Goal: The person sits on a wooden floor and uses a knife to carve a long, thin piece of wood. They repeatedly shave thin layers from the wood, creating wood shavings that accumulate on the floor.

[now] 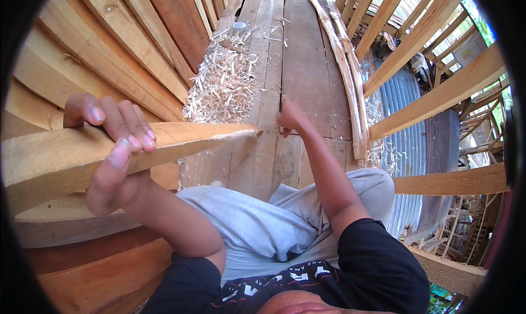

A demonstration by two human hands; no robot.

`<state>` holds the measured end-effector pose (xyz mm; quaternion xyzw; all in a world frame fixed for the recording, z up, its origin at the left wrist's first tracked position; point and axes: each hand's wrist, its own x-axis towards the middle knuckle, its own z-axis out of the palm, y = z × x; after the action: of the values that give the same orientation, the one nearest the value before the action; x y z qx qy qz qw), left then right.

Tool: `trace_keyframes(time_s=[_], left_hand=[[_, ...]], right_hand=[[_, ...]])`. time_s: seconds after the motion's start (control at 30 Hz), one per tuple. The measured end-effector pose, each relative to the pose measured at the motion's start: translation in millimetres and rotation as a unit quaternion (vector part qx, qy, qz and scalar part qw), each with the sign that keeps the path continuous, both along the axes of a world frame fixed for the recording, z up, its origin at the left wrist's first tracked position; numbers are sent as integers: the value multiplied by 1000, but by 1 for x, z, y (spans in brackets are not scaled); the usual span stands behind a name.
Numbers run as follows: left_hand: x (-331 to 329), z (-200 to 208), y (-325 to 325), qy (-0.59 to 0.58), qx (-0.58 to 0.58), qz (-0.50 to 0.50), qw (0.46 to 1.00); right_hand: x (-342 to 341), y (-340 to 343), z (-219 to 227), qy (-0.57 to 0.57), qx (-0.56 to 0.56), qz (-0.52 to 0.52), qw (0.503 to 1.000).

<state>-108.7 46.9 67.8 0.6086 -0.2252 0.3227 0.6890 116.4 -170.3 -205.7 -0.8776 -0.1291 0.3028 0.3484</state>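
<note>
Left hand [112,150] wraps a pale wooden plank [109,152], fingers curled over the top edge, thumb flat on the near face. The plank is rough-sawn with straight grain, and tapers to a splintered point at its right end, above the floorboards [304,56]. Right hand [290,118] sits pressed on the grey weathered floorboards, fingers folded in, holding nothing I can see. A pile of curly, light, fluffy wood shavings [222,84] lies on the boards just left of that hand. Stacked reddish and pale planks [137,45] lean at left. Thin bark-edged strips [345,67] lie along the right side. Grey shorts, black shirt at bottom. Corrugated metal sheet [402,128] beyond the timber rails.
</note>
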Motion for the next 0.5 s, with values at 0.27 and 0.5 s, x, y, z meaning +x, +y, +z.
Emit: trace_keyframes(time_s=[0.27, 0.5], left_hand=[[2, -1, 1, -1, -1, -7, 1000], [2, -1, 3, -11, 2, -28, 1000]], right_hand=[[-12, 10, 7, 101, 59, 53, 992], [-3, -3, 17, 76, 67, 8, 995]])
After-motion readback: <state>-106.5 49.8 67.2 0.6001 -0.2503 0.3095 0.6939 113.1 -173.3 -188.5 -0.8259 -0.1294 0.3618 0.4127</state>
